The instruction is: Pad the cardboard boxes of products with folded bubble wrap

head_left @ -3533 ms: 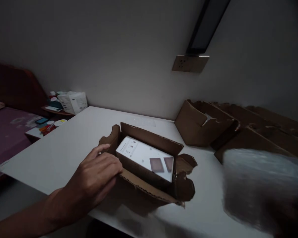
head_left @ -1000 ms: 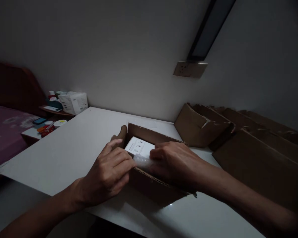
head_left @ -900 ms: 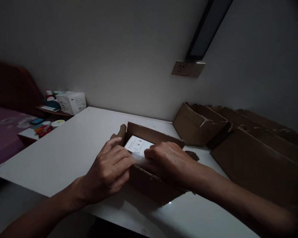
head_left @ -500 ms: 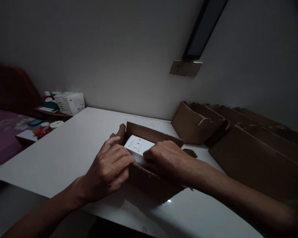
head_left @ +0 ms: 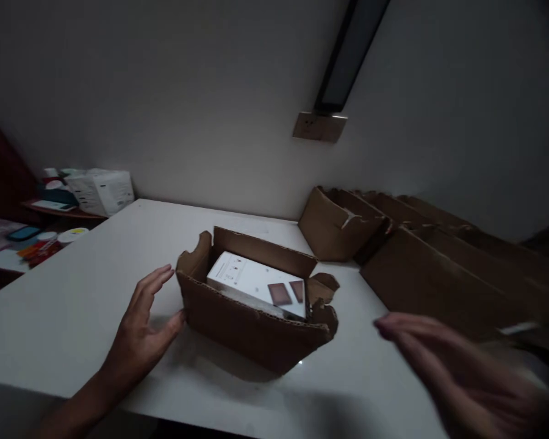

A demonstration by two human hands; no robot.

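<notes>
An open torn cardboard box [head_left: 238,323] sits on the white table [head_left: 86,286]. Inside it lies a white product box [head_left: 256,281] with two brown squares printed on top, and something clear is tucked along its near side. My left hand [head_left: 141,323] is open, fingers spread, its thumb touching the box's left corner. My right hand [head_left: 443,360] is off to the right of the box, blurred by motion, fingers stretched out and holding nothing I can see.
Several brown cardboard boxes [head_left: 393,244] lie along the wall at the back right. A white carton [head_left: 100,190] and small items [head_left: 41,235] sit on a low shelf at the left. A wall socket [head_left: 319,127] is above.
Both hands have come off the white box. The left now rests at the carton's left corner; the right swung away to the right. The near flap stands upright.
</notes>
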